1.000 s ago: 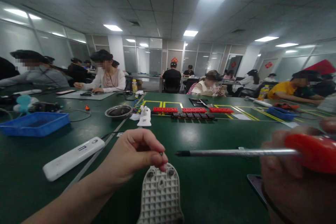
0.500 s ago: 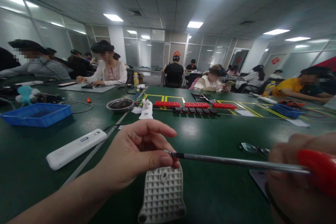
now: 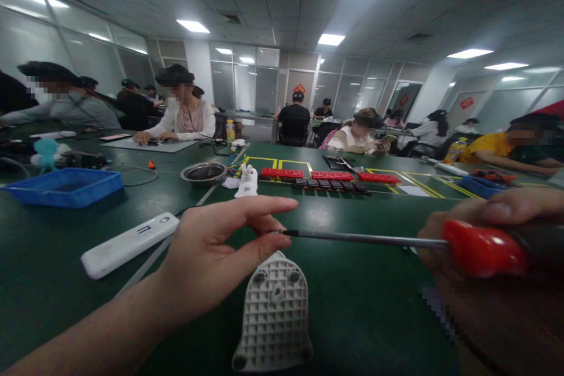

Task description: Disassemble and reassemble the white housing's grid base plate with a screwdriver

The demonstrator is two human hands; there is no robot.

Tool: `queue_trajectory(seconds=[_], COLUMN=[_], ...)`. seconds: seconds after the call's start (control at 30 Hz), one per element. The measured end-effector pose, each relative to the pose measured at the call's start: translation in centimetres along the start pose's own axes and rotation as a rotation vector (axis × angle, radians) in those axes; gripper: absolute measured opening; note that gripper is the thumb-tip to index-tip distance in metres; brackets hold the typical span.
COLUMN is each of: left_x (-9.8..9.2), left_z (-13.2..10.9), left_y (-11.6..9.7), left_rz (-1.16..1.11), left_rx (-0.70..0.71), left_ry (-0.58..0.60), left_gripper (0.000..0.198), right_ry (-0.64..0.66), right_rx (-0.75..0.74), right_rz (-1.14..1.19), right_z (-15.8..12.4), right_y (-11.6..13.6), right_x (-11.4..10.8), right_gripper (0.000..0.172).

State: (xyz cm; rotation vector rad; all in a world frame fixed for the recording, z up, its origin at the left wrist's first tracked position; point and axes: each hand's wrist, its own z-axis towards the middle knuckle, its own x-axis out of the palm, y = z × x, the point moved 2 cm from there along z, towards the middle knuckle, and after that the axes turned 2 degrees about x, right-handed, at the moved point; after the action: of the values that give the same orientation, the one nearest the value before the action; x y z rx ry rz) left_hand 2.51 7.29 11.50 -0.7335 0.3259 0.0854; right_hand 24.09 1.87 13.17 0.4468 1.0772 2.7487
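Note:
My right hand (image 3: 476, 299) is closed around the red and black handle of a screwdriver (image 3: 365, 238). Its metal shaft lies nearly level and points left. At the dark tip, my left hand (image 3: 207, 252) pinches a small screw (image 3: 276, 232) between thumb and fingers, the index finger stretched out above. The fingers cover most of the screw. Below the left fingertips, a white plastic base (image 3: 277, 317) with a grid of ribs lies on the green table (image 3: 361, 311), its far end partly behind the hand.
On the left are a white oblong device (image 3: 130, 244), a blue tray (image 3: 66, 191) and a metal bowl (image 3: 203, 172). Ahead lie a white plastic part (image 3: 248, 181), red strips (image 3: 330, 175) and a black strip (image 3: 330, 185). Several people sit at tables around.
The screwdriver and my right hand have risen and shifted left, showing more of the red handle. My left hand has moved slightly up and left, uncovering more of the white base.

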Motion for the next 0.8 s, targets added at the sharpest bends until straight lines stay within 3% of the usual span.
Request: queue_trajectory(seconds=[0.27,0.53,0.7,0.8], left_x=[-1.2,-3.1,-3.3,-2.8], left_z=[0.2,-0.2,-0.4,-0.4], left_y=[-0.2,-1.7,-1.9,-1.8], left_rz=[0.078,0.091,0.147,0.199], left_rx=[0.052,0.172,0.207,0.212], left_ry=[0.021,0.182,0.19,0.254], left_gripper=[0.039,0.049,0.048,0.053], right_ry=[0.348,0.436,0.402,0.314], right_rx=[0.174,0.259,0.369,0.338], right_rz=[0.057,0.111,0.251,0.296], right_z=[0.9,1.6,2.0,1.8], right_y=[0.2,0.3,1.3,1.6], right_x=[-0.4,-0.9,1.1,2.6], right_gripper=[0.021,0.024,0.017,0.019])
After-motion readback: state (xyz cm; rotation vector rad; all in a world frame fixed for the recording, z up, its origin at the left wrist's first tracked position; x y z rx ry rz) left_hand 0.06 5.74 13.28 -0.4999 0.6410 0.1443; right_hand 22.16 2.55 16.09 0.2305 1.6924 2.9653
